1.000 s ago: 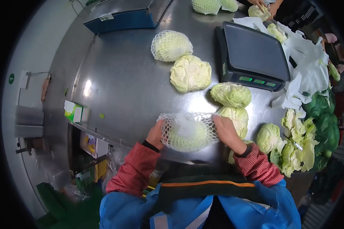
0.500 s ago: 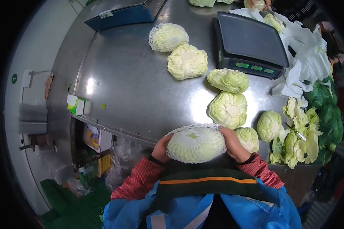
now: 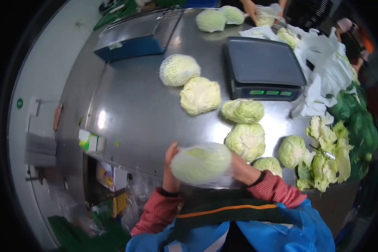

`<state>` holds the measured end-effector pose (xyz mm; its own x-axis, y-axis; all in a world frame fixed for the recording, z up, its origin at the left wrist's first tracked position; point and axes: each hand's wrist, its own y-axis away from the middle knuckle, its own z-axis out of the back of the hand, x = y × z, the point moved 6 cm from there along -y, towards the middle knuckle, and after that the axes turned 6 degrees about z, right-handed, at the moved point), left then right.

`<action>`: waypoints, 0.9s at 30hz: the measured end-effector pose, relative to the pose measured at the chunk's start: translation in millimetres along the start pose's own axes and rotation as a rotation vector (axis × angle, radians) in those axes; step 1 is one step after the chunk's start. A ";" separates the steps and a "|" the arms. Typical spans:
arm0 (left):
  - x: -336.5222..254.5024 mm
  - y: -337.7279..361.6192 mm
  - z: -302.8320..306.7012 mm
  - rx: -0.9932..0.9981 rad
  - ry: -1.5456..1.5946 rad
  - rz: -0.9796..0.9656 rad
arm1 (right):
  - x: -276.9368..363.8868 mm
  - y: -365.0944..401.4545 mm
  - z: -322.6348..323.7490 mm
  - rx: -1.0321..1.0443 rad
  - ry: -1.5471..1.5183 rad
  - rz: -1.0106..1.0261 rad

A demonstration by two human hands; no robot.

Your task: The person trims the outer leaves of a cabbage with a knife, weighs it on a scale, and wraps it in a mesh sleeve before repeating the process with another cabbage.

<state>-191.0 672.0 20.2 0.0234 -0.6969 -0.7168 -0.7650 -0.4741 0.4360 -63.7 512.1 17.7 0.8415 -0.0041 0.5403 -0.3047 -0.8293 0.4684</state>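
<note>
A pale green cabbage in a white foam net, smeared by motion, is held between my two hands above the front edge of the steel table. My left hand presses its left side, with the fingers pointing up. Gripping the right end is my right hand, its fingertips hidden behind the net. Just beyond that hand lie a bare cabbage and a larger one. A flatter cabbage touches the larger one from behind.
Behind stand a black scale with lit green displays and a blue-sided metal box. A netted cabbage lies mid-table. Loose leaves and a knife lie right. Another person's hands work at the far edge.
The netted cabbage has shifted slightly left and tipped in my hands. My left hand has turned fingers-up. The view has tilted up, showing more of the table's far end.
</note>
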 end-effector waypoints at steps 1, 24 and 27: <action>-7.9 -8.2 0.8 0.020 -0.024 -0.120 | -2.3 -22.3 -12.3 0.096 0.006 0.010; -78.7 -127.1 -69.5 -0.377 -0.950 -0.639 | 257.7 132.8 155.7 -0.841 1.947 0.967; -7.6 -88.1 -215.4 0.364 -0.977 -0.468 | 250.9 133.3 121.5 -0.506 1.292 0.804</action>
<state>14.9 603.2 104.5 -0.0337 0.2987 -0.9537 -0.9577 -0.2825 -0.0547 161.0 332.7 130.7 -0.4458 0.3433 0.8267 -0.7917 -0.5822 -0.1851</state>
